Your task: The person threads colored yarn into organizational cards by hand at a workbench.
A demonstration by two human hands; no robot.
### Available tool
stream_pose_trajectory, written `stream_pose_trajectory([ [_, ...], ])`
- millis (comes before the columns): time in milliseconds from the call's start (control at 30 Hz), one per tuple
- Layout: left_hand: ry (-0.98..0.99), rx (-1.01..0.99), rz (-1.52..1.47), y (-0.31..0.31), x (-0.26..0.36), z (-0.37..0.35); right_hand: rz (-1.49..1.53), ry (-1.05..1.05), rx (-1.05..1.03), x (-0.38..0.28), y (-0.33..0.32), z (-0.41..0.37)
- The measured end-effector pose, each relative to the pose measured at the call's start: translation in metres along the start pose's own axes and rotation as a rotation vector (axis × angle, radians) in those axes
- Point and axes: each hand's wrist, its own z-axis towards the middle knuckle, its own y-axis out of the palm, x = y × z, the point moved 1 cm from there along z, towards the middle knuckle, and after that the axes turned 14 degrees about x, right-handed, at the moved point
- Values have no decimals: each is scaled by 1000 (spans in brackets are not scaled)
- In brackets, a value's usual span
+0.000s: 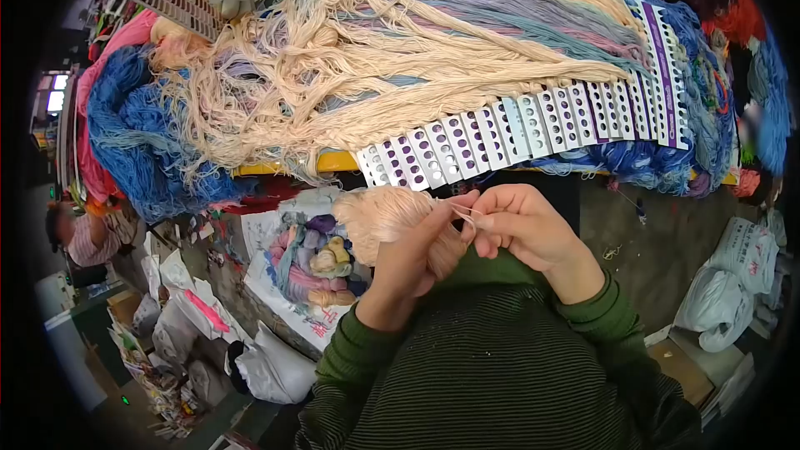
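A thick bundle of pale cream thread point(379, 215) is gripped in my left hand point(407, 260), its loose looped end fanning out to the left. My right hand point(537, 229) is closed in a pinch on thin thread strands that run across from the bundle. Both hands meet in front of my body, just below the table edge. Beyond them lies a row of white cards with punched holes point(450, 150), with cream thread hanks point(467, 75) looped onto them and spread over the table.
Blue yarn point(129, 121) hangs over the table's left end. Lilac and teal hanks point(500, 4) lie behind the cream ones. A white sack with coloured skeins point(258, 237) is on the floor at left; plastic bags point(729, 275) stand right. Another person point(96, 237) is far left.
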Motion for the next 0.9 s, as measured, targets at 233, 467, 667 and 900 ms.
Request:
stream_pose_trajectory([
  [233,69,2,-35,3,-2,-3,-35,-35,42,8,-3,2],
  [467,87,-75,-13,6,-3,-7,-58,9,147,8,9,3],
  [667,42,13,-8,3,-4,-3,-40,-12,123,2,11,3],
  [900,56,15,-79,0,-4,0,-13,-72,90,8,5,6],
])
